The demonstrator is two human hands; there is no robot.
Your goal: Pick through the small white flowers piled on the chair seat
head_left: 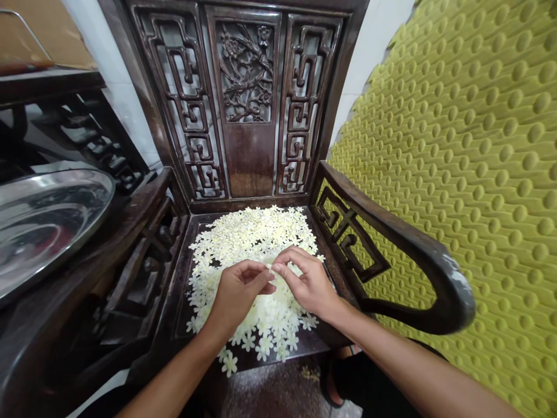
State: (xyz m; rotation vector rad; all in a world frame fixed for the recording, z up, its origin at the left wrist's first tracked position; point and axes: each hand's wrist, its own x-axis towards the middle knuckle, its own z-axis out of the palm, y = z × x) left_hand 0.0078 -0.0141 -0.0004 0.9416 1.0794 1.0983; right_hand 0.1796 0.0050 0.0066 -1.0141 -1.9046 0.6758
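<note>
And here we are, right at the middle of the frame, where a tiny white bit [272, 271] sits at the meeting point of two sets of fingertips, just above a bed of flowers [256, 232]. It may well be part of a blossom, but it's too small to be sure. The step in hand looks like close fingertip work on that one small piece, and the next move, I'd judge, calls for a light, steady pinch: squeeze hard and something this delicate could bruise or drop into the heap. Look at the hands! The left hand [243, 284] has its thumb pressed to curled fingers; the right hand [308, 281] answers with thumb and forefinger drawn together, tips all but touching the other's. Both are closed on the bit, though which bears more of the grip I can't tell. Below them, pale petals spread across the dark seat [311, 341], one blossom [229, 363] out at its front edge, lower centre. Further out, a carved chair back [251, 157] rises at top centre, a shiny tray [82, 191] rests at the left edge, and bumpy yellow padding [478, 174] fills the right side.
</note>
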